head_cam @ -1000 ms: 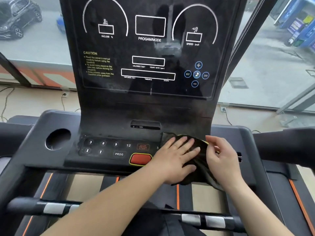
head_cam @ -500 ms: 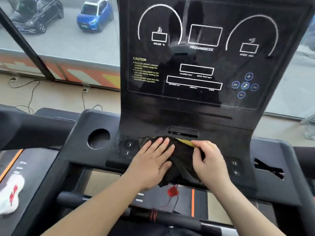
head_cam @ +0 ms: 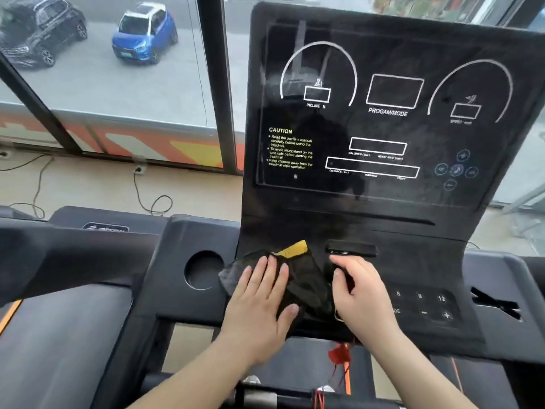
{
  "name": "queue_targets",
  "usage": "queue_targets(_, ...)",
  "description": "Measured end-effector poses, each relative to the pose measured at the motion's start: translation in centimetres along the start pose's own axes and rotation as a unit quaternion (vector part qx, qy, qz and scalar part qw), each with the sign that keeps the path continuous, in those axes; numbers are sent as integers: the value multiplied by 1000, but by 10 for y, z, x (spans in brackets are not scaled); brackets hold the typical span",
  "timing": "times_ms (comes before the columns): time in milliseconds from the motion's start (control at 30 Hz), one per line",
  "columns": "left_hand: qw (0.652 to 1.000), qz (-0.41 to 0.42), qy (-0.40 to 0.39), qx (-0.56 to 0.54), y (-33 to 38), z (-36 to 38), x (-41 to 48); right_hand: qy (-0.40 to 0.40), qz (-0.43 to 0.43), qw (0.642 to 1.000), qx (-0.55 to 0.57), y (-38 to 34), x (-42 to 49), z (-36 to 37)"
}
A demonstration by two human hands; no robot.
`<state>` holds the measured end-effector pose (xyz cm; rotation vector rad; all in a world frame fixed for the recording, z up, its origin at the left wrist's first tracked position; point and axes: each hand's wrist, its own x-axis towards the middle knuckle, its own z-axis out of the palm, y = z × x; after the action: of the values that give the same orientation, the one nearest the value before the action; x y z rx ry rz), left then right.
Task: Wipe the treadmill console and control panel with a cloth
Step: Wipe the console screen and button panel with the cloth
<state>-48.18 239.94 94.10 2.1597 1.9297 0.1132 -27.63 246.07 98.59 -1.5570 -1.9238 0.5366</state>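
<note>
The cloth (head_cam: 306, 284) is dark, soft fabric with a fuzzy, napped pile, and has a smoother yellow patch (head_cam: 293, 249) at its far edge; the console screen (head_cam: 383, 128) is glossy black, smooth enough to carry dim reflections, though filmed with pale dust and smears; the control panel (head_cam: 424, 278) below it is matt black plastic, faintly speckled; the tray (head_cam: 174, 261) around the round cup hole is smooth, matt dark grey moulded plastic; the side rail (head_cam: 59, 255) looks dull and matt; the window (head_cam: 118, 90) is clear glass in dark matt frames; the floor (head_cam: 88, 187) is pale and smooth.
</note>
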Motion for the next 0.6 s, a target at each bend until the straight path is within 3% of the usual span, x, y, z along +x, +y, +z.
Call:
queue_targets(67,999,31,14,41,-25,-13,10,1,2,1000,6,-4,2,2)
queue_targets(167,999,-20,-9,50,-51,-30,26,1,4,1000,17,-8,5,3)
queue_targets(367,995,-101,-7,-19,-10,-20,22,6,7,1000,25,4,15,-11)
queue_targets(533,965,-232,70,-102,34,-20,81,20,19,999,19,33,23,-38)
queue_targets(600,960,-220,112,-131,52,-18,95,27,31,999,25,44,25,-49)
